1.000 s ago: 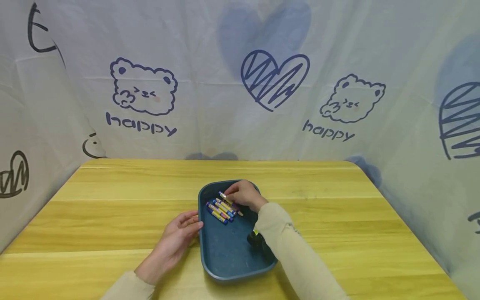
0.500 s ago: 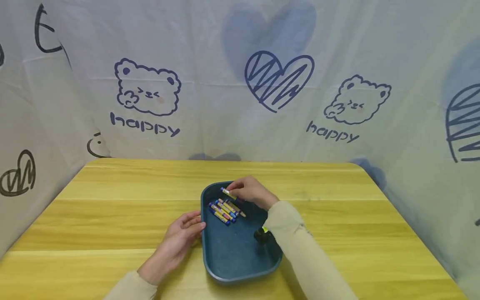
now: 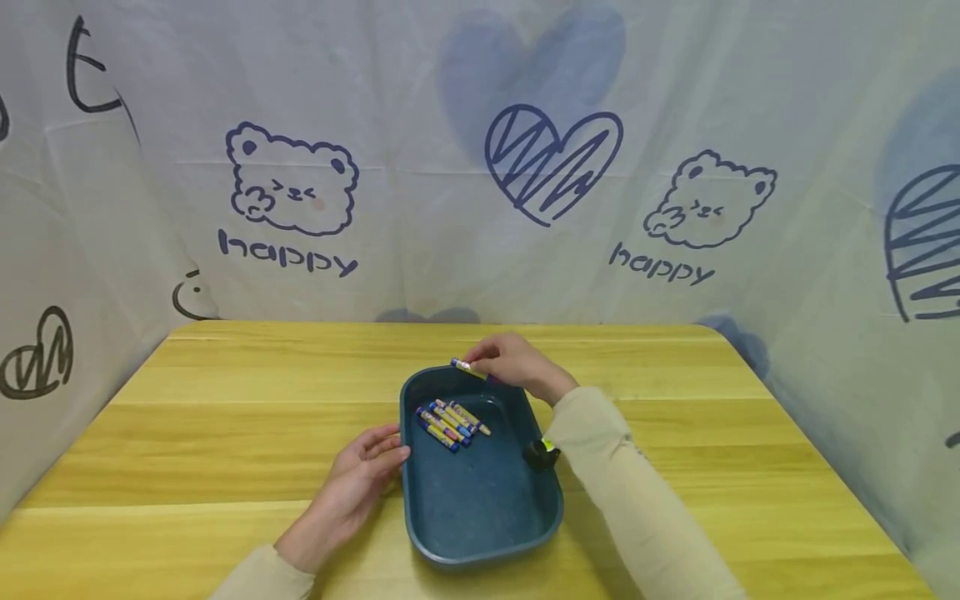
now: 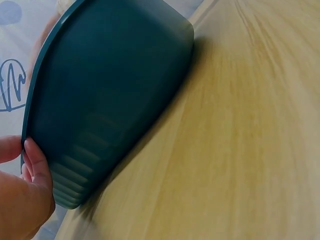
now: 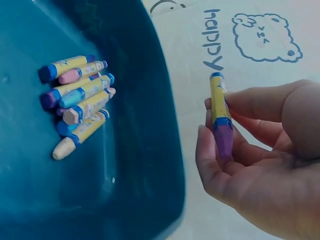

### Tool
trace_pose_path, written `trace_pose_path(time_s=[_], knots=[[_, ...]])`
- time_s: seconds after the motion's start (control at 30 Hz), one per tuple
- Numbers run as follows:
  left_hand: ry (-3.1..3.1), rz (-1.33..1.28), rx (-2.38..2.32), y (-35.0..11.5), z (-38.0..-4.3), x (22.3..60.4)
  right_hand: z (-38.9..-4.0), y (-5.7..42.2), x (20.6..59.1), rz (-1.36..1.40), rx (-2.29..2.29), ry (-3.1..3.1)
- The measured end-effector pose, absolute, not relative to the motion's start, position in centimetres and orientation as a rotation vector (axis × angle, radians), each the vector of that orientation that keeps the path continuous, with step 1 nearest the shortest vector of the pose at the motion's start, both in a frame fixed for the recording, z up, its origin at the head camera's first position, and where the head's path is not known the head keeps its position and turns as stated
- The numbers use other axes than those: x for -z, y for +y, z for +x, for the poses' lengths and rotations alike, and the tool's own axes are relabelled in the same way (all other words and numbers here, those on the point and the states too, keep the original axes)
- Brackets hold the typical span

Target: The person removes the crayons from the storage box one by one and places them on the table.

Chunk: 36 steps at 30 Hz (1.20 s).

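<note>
Comparing the head views, a shift of one crayon was recorded. The purple-tipped crayon point(image 5: 219, 102), seen one second earlier above the pile inside the tray point(image 3: 480, 500), had been carried outward and was now seen at the tray's far rim. In the right wrist view it was held beside the tray's wall, apart from it; its height above the rim could not be told.

The crayon was pinched by the right hand point(image 5: 260, 160), thumb on one side and fingers curled behind, with the blue end left exposed and the purple tip angled toward the palm. By the left hand point(image 3: 352, 479) the tray's left rim was gripped between thumb and fingers; no clear change was noted there, and the tray was kept in much the same place.

The other crayons point(image 5: 90, 90) were left lying in a loose cluster on the tray's floor, toward its far left part, some overlapping. Their exact count could not be settled. A black wrist device point(image 3: 540, 455) was seen over the tray's right wall, next to the right sleeve point(image 3: 630, 475). Beneath the tray, the wooden table point(image 3: 225, 417) was visible.

Judgement: a single crayon had been separated from the cluster, and the sorting-out was taken to be only partly done, since several were left in the tray.
</note>
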<state>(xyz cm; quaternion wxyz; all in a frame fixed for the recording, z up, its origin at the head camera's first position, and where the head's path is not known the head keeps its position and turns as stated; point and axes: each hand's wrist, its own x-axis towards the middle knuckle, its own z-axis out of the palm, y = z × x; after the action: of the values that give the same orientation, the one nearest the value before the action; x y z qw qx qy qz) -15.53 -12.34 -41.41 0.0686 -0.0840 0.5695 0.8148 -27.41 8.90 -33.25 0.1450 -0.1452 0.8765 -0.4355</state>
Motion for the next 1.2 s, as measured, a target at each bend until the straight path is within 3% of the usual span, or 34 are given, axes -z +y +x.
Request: trace_pose_path(time_s=[0.6, 1.2], knots=[[1.715, -0.28, -2.453, -12.3, -15.4, 41.6, -28.4, 13.8, 34.2, -0.228, 1.404, 2.685], [1.722, -0.274, -2.428, -12.5, -15.5, 41.4, -27.5, 17.7, 39.1, -0.074, 1.471, 2.689]])
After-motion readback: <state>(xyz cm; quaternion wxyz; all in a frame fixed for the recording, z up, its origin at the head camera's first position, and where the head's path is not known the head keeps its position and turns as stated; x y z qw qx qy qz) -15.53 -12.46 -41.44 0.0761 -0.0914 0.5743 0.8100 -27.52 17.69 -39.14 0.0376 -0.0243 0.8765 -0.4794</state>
